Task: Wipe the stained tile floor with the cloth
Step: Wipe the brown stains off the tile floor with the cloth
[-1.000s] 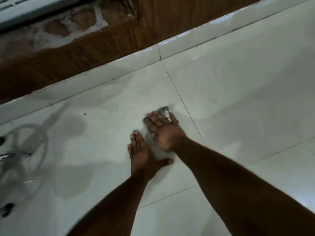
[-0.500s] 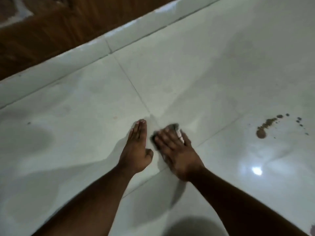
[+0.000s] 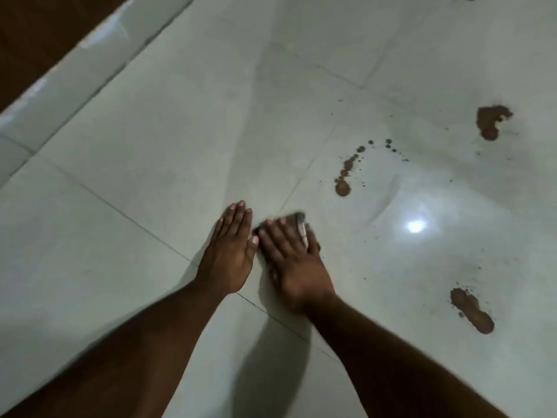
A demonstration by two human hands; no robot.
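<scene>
My right hand [image 3: 294, 263] presses flat on a small dark cloth [image 3: 297, 218] against the pale tile floor [image 3: 150, 140]; only the cloth's far edge shows past my fingers. My left hand [image 3: 230, 253] lies flat on the tile just left of it, fingers together, holding nothing. Brown stains mark the floor to the right: a trail of drops [image 3: 346, 173] just beyond the cloth, a larger blot [image 3: 489, 120] farther off, and a long smear [image 3: 471, 310] at the near right.
A white tiled skirting [image 3: 60, 82] runs along the upper left, with dark wood [image 3: 36, 31] behind it. A ceiling light reflects as a bright spot [image 3: 416, 226] on the glossy tile. Small dark specks lie scattered around the stains.
My view has swung right and both hands have shifted that way along the floor with the cloth. The brown stains have come into view; the wooden wall has slid to the corner.
</scene>
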